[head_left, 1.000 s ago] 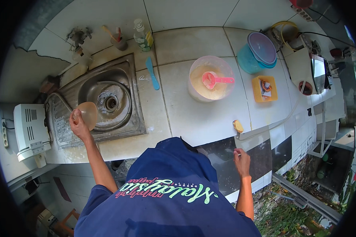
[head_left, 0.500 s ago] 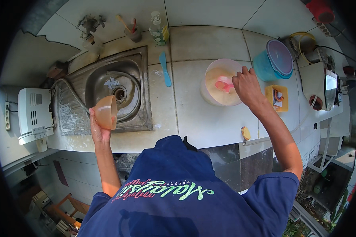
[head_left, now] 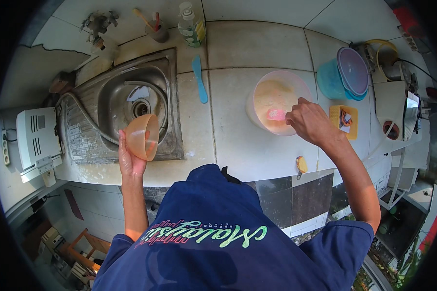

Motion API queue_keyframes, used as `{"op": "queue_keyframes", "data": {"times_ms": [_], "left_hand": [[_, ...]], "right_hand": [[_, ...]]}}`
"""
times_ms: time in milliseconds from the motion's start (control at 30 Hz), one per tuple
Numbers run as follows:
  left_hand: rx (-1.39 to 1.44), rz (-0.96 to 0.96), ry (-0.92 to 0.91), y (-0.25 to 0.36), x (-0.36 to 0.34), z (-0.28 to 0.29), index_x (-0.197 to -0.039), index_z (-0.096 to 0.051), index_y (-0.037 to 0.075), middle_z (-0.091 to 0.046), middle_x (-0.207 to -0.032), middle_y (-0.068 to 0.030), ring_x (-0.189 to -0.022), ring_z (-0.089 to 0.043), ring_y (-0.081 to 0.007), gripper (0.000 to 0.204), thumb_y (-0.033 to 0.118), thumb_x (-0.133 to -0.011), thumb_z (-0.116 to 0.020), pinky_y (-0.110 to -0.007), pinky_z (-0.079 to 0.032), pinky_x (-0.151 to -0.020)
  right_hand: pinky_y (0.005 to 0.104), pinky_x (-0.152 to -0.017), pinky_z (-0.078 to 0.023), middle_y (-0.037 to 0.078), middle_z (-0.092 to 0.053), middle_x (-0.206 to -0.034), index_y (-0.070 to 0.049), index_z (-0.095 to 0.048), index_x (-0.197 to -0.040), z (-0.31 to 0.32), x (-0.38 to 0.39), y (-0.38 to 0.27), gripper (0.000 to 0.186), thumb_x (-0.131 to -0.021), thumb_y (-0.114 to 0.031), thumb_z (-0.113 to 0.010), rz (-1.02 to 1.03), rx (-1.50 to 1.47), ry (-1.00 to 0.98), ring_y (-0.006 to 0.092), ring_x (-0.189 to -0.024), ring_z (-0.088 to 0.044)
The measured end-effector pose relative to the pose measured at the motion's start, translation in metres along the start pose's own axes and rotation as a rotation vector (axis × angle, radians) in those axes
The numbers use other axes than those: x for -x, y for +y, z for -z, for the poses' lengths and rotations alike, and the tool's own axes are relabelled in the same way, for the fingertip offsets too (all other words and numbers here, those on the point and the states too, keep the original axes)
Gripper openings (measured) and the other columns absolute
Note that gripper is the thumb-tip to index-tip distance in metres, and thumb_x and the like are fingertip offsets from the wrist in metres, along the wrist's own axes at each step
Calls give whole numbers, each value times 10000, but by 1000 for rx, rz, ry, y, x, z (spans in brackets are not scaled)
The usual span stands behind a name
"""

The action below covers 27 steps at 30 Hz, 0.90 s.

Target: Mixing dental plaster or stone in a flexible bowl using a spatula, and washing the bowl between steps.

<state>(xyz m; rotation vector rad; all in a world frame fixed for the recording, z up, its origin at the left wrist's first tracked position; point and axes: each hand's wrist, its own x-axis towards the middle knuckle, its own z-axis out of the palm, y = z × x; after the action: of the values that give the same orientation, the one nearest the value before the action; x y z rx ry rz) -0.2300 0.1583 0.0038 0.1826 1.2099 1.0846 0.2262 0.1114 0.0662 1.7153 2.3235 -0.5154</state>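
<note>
My left hand (head_left: 132, 164) grips a translucent orange bowl (head_left: 137, 137) from below and outside. The bowl is tipped on its side over the sink's near right corner, its mouth facing right. On the counter stands a round, pale pinkish tub (head_left: 252, 115) holding a pale, off-white mass (head_left: 271, 93), grainy or powdery. My right hand (head_left: 311, 122) is closed at the tub's right rim on a pink scoop (head_left: 276, 114). The head of the scoop is inside the tub, with pale stuff in or on it; my fingers hide its handle.
Left of the tub are a steel sink (head_left: 176, 97) with a grey hose (head_left: 85, 115) and a blue spatula-like tool (head_left: 199, 80). A soap bottle (head_left: 192, 26) stands behind. To the right are a blue lidded container (head_left: 329, 80), a yellow basket (head_left: 334, 116) and a small yellow-handled item (head_left: 301, 164).
My left hand and the bowl have moved right, turning the bowl's mouth more into view. The scoop has shifted nearer to me within the tub, with pale stuff now on it.
</note>
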Motion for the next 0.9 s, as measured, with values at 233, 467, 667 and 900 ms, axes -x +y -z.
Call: {"op": "queue_keyframes", "data": {"times_ms": [233, 467, 667, 900], "left_hand": [[38, 126, -53, -14, 1, -27, -1228, -540, 167, -575, -1226, -69, -1157, -542, -280, 460, 511, -923, -542, -494, -517, -867], [87, 225, -95, -27, 3, -48, -1242, -536, 143, -526, -1293, -73, -1210, -493, -350, 480, 510, -931, -526, -538, -464, -939], [168, 459, -219, -53, -1, -73, -1203, -544, 120, -487, -1322, -100, -1248, -446, -416, 484, 518, -929, -520, -553, -403, -1012], [257, 695, -335, -89, 8, -108, -1160, -550, 92, -426, -1350, -153, -1251, -431, -446, 392, 403, -922, -568, -561, -405, -1026]], "right_hand": [[433, -741, -509, 145, -672, -751, -28, -707, -770, 13, -1, 6, 145, -814, -123, -605, -1, -129, -63, 314, -877, -598], [427, -696, -486, 188, -653, -740, -19, -715, -860, 28, -12, 17, 171, -838, -130, -587, 25, -344, -111, 314, -704, -616], [341, -591, -426, 107, -579, -635, 9, -707, -909, 30, -6, 27, 226, -866, -184, -599, -191, -721, -87, 192, -585, -531], [263, -538, -354, -19, -483, -601, -6, -715, -908, 30, 32, 18, 290, -895, -283, -631, -492, -951, 201, 74, -582, -415]]}}
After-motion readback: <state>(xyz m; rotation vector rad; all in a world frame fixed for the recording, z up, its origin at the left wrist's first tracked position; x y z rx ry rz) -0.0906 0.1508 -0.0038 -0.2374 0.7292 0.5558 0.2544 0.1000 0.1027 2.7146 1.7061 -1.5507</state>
